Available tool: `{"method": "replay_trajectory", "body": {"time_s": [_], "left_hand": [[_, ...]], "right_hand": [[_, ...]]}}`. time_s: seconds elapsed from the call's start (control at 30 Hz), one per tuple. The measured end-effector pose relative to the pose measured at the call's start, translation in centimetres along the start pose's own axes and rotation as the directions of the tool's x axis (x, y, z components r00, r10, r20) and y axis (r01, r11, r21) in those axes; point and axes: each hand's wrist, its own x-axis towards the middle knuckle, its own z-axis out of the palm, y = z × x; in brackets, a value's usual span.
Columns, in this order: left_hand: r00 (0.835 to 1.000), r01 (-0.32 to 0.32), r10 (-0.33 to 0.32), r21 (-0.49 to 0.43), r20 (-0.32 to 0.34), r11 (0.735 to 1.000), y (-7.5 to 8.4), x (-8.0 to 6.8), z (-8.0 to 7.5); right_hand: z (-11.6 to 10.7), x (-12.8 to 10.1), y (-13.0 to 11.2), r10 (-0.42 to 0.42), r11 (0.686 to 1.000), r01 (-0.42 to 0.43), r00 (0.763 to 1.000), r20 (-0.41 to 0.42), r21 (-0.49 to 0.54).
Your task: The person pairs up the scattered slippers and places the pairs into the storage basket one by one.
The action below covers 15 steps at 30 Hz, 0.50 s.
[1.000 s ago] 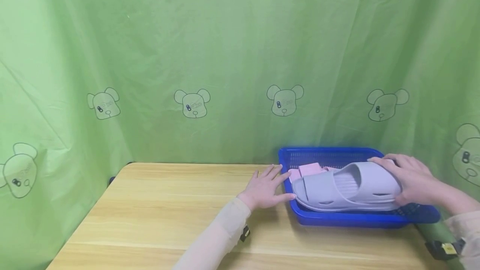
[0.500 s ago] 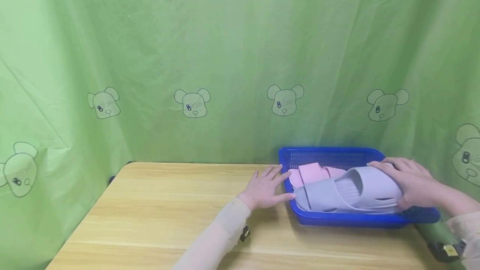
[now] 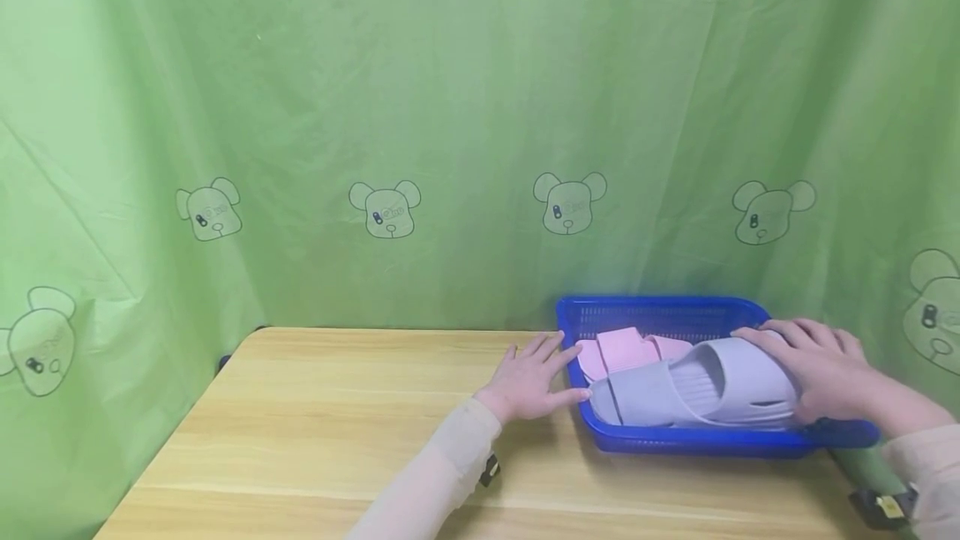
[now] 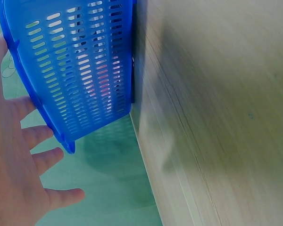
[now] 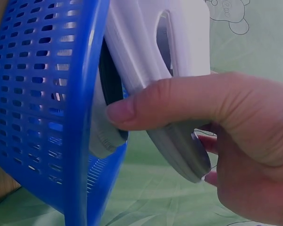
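My right hand [image 3: 828,369] grips a grey-lavender slipper [image 3: 753,382] by its right end, over the front part of a blue plastic basket [image 3: 705,442]. In the right wrist view, my thumb lies along the slipper's [image 5: 137,42] near side, while fingers show past its far side. Another grey slipper sole [image 5: 101,134] sits lower, inside the basket wall. My left hand [image 3: 528,377] has its fingers spread at the basket's left rim; several fingertips meet the rim [image 4: 26,87] in the left wrist view. Behind the grey slipper lies a pink slipper [image 3: 626,348], partly hidden.
The basket stands on the right side of a wood-grain table [image 3: 337,423], its right end reaching the table's edge. A green curtain [image 3: 465,107] with bear-head prints hangs behind and on both sides.
My right hand has lowered the grey slipper toward the front of the basket, its left end now behind the front rim. More of the pink slipper shows. My left hand has stayed in place.
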Motion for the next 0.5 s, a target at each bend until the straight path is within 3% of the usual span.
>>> {"method": "replay_trajectory", "body": {"time_s": [0.33, 0.5], "left_hand": [[1.000, 0.003, -0.003, -0.010, 0.000, 1.000, -0.02, -0.03, 0.09], [1.000, 0.007, -0.007, -0.013, 0.002, 1.000, 0.00, 0.02, 0.23]], "right_hand": [[-0.28, 0.25, -0.67, 0.072, 0.997, -0.070, 0.993, 0.092, -0.023], [-0.24, 0.22, -0.98, 0.079, 0.997, -0.077, 0.992, 0.096, -0.021]]}}
